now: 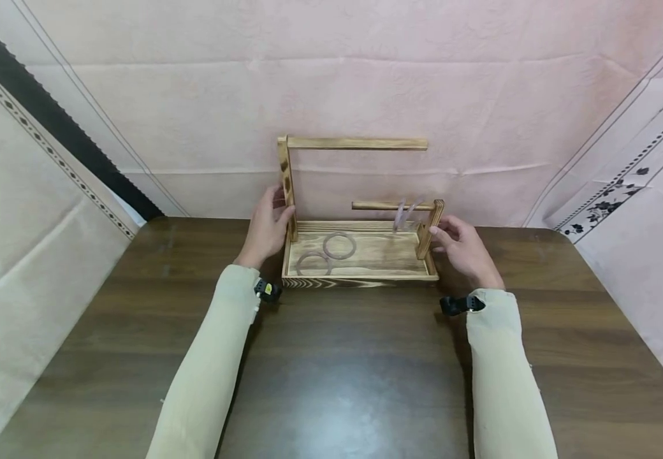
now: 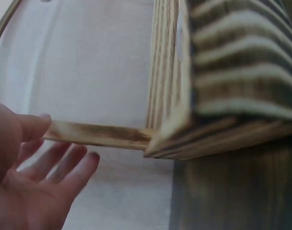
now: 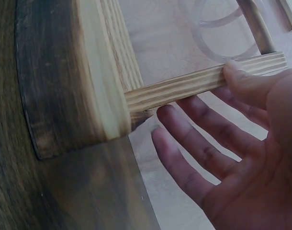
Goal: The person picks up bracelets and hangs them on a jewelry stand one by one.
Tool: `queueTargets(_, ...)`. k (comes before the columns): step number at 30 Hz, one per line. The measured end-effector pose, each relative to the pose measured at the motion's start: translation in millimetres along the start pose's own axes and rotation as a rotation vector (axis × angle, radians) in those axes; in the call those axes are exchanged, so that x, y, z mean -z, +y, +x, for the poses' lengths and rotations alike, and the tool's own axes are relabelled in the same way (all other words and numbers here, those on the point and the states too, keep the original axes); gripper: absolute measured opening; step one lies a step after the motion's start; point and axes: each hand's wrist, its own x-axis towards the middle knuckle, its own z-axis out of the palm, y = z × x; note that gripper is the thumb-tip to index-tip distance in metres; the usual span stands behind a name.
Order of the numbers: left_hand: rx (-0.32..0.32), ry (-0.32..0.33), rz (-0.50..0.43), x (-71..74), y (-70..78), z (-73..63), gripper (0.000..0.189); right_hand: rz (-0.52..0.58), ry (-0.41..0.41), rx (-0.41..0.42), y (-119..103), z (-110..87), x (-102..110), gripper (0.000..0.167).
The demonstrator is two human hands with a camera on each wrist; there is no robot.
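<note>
A wooden stand with a shallow tray base (image 1: 360, 281) sits near the table's far edge, tall post (image 1: 285, 169) on the left, short post (image 1: 431, 226) on the right. From each post a bar reaches inward. Two clear rings (image 1: 398, 215) hang on the short bar (image 1: 368, 206); two more rings (image 1: 354, 246) lie in the tray. My left hand (image 1: 264, 231) pinches the tall post, thumb on its near side. With thumb and fingers, my right hand (image 1: 465, 250) holds the short post, whose striped face (image 3: 184, 84) shows in the right wrist view.
The brown wooden table (image 1: 337, 370) stretches toward me. A pale cloth backdrop (image 1: 222, 95) rises behind its far edge, and patterned cloth hangs at both sides. Each wrist carries a small black camera.
</note>
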Motion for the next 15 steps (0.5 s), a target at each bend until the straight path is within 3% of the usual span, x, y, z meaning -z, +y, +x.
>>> queueTargets(6, -0.001, -0.024, -0.045, -0.9, -13.5, 2.8, 0.044, -0.069, 0.092, 0.037, -3, -2.0, -3, 0.038)
queueTargets(15, 0.007, -0.038, -0.118, -2.6, -19.0, 6.0, 0.04, -0.234, 0.203, 0.062, -20, -8.7, 2, 0.036)
